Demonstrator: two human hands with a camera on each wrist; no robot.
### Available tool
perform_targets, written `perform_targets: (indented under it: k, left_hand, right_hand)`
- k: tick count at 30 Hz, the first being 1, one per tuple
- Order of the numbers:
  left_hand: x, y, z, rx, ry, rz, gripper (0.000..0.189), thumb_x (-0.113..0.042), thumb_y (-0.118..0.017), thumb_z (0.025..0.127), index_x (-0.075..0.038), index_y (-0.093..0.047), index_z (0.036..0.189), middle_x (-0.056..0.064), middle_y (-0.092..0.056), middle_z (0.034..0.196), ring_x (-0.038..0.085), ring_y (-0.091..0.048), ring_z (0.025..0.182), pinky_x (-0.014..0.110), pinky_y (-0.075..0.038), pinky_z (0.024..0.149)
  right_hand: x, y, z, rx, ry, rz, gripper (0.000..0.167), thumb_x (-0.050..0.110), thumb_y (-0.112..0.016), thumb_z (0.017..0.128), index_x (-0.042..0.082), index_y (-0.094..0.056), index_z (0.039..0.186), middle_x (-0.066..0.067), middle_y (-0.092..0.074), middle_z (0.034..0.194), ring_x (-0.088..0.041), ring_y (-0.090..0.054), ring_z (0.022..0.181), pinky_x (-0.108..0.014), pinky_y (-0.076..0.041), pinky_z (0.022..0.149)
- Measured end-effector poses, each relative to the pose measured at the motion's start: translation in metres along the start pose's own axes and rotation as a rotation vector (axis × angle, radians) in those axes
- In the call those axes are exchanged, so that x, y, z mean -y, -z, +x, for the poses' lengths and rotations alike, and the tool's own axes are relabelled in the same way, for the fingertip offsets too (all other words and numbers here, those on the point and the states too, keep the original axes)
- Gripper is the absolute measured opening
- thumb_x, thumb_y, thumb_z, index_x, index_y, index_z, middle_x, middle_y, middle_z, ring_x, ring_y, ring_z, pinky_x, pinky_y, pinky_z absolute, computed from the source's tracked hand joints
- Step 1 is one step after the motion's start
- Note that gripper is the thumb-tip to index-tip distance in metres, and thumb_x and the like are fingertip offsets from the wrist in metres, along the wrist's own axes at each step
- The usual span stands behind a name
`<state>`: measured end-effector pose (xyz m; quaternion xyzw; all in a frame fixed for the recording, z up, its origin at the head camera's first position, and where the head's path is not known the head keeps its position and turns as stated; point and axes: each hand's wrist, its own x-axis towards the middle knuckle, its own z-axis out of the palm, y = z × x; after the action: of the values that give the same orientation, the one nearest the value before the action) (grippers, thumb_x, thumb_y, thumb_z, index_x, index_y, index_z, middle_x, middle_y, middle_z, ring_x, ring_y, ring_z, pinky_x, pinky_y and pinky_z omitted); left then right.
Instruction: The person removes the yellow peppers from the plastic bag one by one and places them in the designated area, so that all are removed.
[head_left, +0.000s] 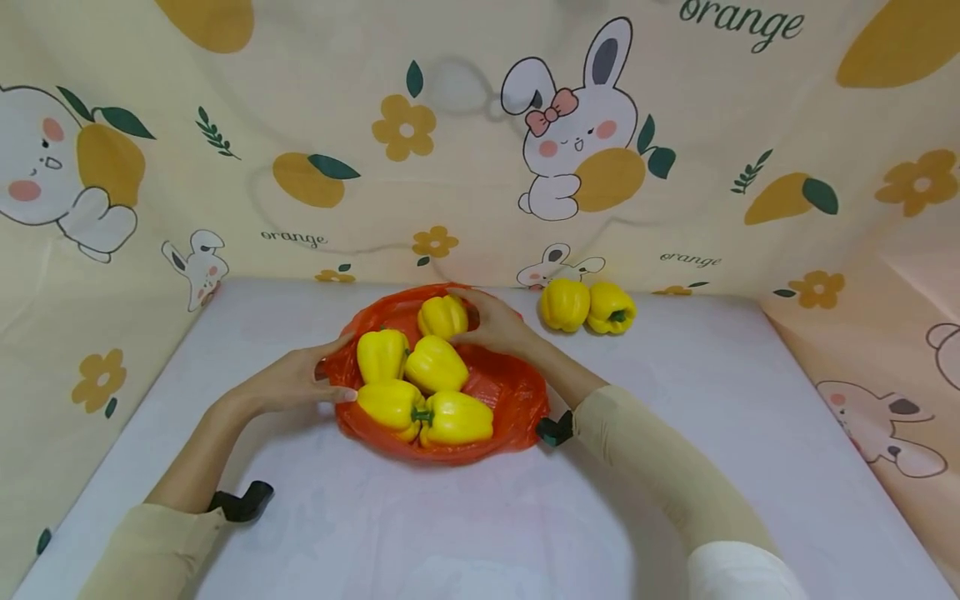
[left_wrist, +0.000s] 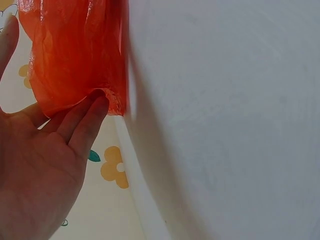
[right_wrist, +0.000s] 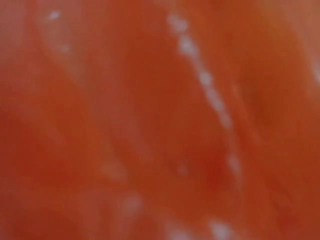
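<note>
An orange-red plastic bag [head_left: 517,400] sits spread wide on the table, with several yellow bell peppers [head_left: 437,365] inside its rim. At the bag's far side, my right hand [head_left: 491,323] grips one yellow bell pepper [head_left: 441,317] from the right, thumb toward me and fingers behind. My left hand [head_left: 288,379] rests against the bag's left side. In the left wrist view, its fingers [left_wrist: 82,122] reach along the bag [left_wrist: 75,55] with the tips at a fold, and the thumb stands apart. Blurred orange-red plastic [right_wrist: 150,125] fills the right wrist view.
Two more yellow bell peppers [head_left: 566,305] stand together at the back of the white table [head_left: 480,525], right of the bag. A printed cloth [head_left: 465,192] with rabbits and fruit rises behind the table and along both sides. Dark wrist mounts [head_left: 246,502] stick out from the sleeves.
</note>
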<state>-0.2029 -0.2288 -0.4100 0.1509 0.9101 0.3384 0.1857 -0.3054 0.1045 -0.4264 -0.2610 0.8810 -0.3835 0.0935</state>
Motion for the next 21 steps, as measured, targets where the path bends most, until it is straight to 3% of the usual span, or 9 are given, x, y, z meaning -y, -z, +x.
perform_targets:
  k: [5,10,21]
  left_hand:
    - [0.0002,0.0000,0.0011,0.004,0.009,0.010,0.103,-0.058,-0.073,0.082,-0.010,-0.023,0.158,0.023,-0.034,0.156,0.045,-0.030,0.142,0.068,-0.029,0.108]
    - [0.0014,0.0005,0.0018,0.001,-0.006,0.024,0.101,-0.058,-0.071,0.084,-0.009,-0.024,0.158,0.024,-0.035,0.155,0.045,-0.031,0.142,0.068,-0.029,0.109]
    - [-0.0012,0.0029,0.0004,0.004,-0.003,0.043,0.097,-0.058,-0.068,0.086,-0.008,-0.025,0.158,0.024,-0.035,0.155,0.046,-0.031,0.141,0.068,-0.031,0.108]
  right_hand:
    - [-0.0021,-0.0028,0.0029,0.020,-0.043,-0.023,0.085,0.032,-0.083,0.082,0.025,-0.037,0.153,-0.003,-0.049,0.146,-0.022,-0.049,0.124,-0.041,-0.043,0.109]
    - [-0.0043,-0.0028,0.0036,0.011,-0.068,0.031,0.082,0.031,-0.084,0.080,0.025,-0.042,0.150,-0.002,-0.050,0.143,-0.022,-0.049,0.123,-0.041,-0.044,0.108]
    - [-0.0045,0.0024,-0.0016,-0.011,-0.058,0.077,0.079,0.032,-0.085,0.080,0.024,-0.044,0.147,-0.003,-0.046,0.145,-0.023,-0.049,0.126,-0.040,-0.047,0.105]
